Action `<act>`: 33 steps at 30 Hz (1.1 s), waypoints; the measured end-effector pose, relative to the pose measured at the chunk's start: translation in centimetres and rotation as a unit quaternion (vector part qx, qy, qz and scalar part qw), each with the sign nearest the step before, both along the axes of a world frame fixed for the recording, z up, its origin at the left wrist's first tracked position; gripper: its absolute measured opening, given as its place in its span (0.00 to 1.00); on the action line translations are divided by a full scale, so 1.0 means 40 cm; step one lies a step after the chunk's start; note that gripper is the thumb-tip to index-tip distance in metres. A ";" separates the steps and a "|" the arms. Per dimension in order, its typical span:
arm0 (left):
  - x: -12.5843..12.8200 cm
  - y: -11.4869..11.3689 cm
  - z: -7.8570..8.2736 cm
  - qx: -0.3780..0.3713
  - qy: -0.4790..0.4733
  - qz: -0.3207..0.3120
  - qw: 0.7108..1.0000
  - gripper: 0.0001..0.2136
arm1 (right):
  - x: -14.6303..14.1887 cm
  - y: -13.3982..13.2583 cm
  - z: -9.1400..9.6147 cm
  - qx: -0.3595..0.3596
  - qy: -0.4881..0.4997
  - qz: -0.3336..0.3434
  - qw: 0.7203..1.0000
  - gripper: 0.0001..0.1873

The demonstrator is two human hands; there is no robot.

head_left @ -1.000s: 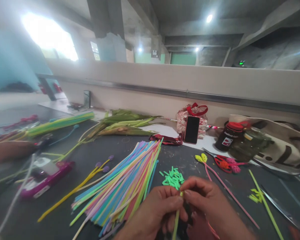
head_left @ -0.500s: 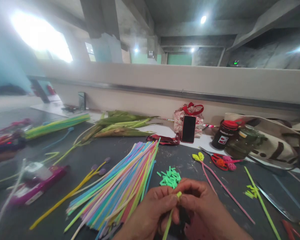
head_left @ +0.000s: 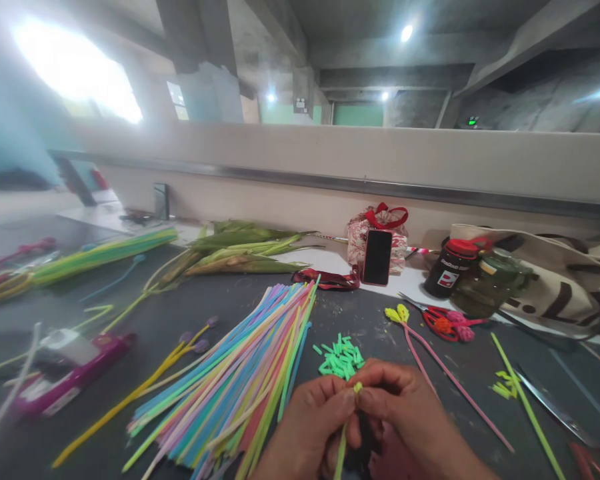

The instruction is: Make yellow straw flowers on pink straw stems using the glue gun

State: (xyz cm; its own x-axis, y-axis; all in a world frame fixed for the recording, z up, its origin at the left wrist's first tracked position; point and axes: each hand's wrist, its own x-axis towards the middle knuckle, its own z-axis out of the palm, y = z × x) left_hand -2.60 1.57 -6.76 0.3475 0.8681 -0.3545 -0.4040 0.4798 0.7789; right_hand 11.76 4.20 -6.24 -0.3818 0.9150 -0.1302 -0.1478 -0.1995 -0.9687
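A yellow-green plastic straw runs up between my hands at the bottom middle, and its folded or knotted tip shows at the fingertips. My left hand is closed, with thumb and fingers pinching that tip from the left. From the other side my right hand pinches the same spot, fingers curled. The lower fingers of both hands are partly hidden. Just beyond the fingertips lies a pile of short green straw pieces. A large bundle of pastel straws spreads out left of my hands.
Pink stems with yellow tips lie right, near red-handled scissors. Another pair of scissors rests farther right beside a yellow-green straw. A phone and a dark bottle stand behind. A purple tool lies left.
The view has shifted slightly. At the far left edge, a hand and a dark object have gone from sight. My hands keep nearly the same pinch on the straw.
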 end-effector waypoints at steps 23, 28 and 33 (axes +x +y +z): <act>0.004 -0.005 0.022 0.079 0.117 0.065 0.988 0.18 | 0.020 0.011 -0.025 -0.035 0.019 0.015 0.999 0.12; 0.003 -0.015 0.042 0.083 0.161 0.052 0.982 0.17 | 0.017 0.007 -0.006 0.026 -0.028 -0.010 0.999 0.09; -0.004 -0.016 0.053 0.054 0.128 0.027 0.990 0.19 | 0.017 0.005 -0.005 0.034 -0.007 0.003 0.999 0.09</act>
State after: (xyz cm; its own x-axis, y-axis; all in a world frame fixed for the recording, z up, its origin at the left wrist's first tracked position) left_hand -2.75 0.95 -4.62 0.2104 0.9204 -0.3295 -0.2096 0.3717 0.9044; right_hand 12.43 4.40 -6.44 -0.3859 0.9196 -0.0742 -0.1324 -0.1348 -0.9820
